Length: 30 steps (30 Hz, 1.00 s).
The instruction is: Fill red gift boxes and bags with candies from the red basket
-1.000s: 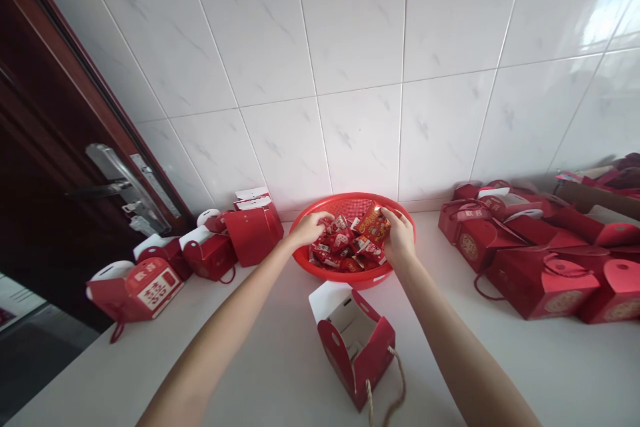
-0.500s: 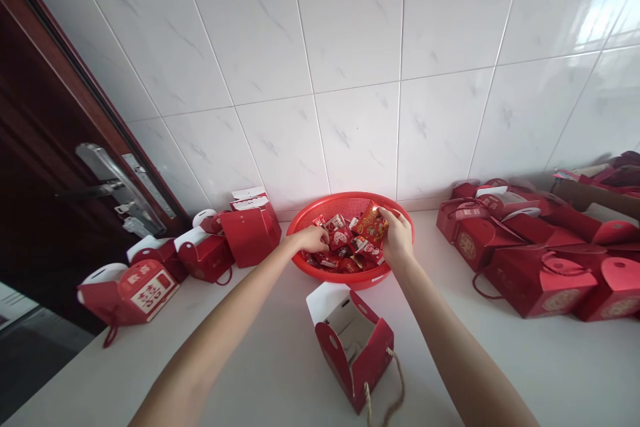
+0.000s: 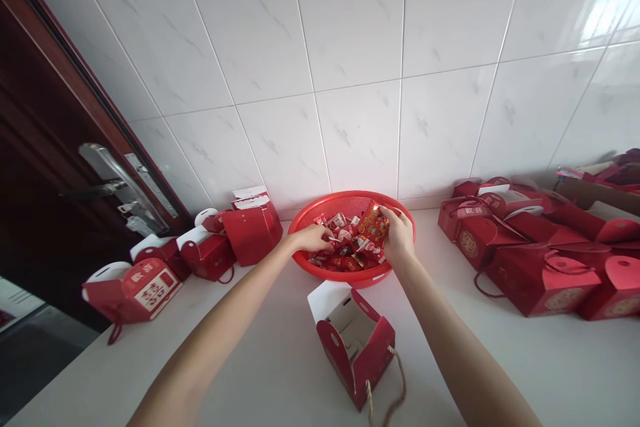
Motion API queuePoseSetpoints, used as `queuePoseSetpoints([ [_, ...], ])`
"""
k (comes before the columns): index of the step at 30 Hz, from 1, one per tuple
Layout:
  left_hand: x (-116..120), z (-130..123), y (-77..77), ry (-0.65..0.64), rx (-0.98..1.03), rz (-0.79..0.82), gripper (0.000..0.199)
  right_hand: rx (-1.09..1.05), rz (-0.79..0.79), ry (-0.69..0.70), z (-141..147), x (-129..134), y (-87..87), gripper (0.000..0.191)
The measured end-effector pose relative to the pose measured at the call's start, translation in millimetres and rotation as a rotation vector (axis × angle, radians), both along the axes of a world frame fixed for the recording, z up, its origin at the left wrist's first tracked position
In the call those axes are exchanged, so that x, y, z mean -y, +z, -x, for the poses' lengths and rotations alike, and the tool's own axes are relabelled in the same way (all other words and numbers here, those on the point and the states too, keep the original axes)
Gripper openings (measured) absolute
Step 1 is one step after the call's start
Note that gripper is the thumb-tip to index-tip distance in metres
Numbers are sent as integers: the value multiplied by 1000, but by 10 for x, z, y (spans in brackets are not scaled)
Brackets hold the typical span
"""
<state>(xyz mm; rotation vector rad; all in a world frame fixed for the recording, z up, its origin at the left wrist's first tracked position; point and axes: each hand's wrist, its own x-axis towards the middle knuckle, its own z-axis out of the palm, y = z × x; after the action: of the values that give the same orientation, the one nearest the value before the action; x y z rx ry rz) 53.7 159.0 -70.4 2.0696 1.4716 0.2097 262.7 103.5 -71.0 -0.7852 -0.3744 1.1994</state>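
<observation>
A round red plastic basket (image 3: 320, 272) stands against the wall with many wrapped sweets in it. My right hand (image 3: 399, 235), over the basket's right side, grips a red and orange packet (image 3: 373, 223). Over the left side, my left hand (image 3: 315, 239) is closed, its fingertips pinched among the sweets; what they hold is too small to make out. In front of the basket an open red box (image 3: 374, 361) with white inner walls and a rope handle sits on the white table (image 3: 270, 360).
Several red boxes (image 3: 540, 273) crowd the right side, with a cardboard carton (image 3: 590, 192) behind them. More red boxes (image 3: 207, 257) line the left side near a dark door (image 3: 50, 113) with a metal handle. A tiled wall (image 3: 357, 133) rises behind the basket.
My left hand has shifted slightly right among the sweets, and some sweets near its fingers have moved. My right hand keeps its hold on the packet.
</observation>
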Motion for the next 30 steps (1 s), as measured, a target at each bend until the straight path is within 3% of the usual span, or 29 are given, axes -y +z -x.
queuePoseSetpoints([
  [9, -30, 13, -31, 73, 276, -36, 37, 7, 1, -8, -3, 8, 6, 12],
  [20, -71, 8, -69, 182, 396, -90, 24, 15, -22, 7, -8, -21, -45, 16],
  [26, -48, 21, -65, 367, 464, -292, 31, 1, -26, -14, 0, -14, -38, 15],
  [30, -33, 32, -46, 450, 514, -308, 29, -11, -25, -22, 2, -4, -32, 14],
])
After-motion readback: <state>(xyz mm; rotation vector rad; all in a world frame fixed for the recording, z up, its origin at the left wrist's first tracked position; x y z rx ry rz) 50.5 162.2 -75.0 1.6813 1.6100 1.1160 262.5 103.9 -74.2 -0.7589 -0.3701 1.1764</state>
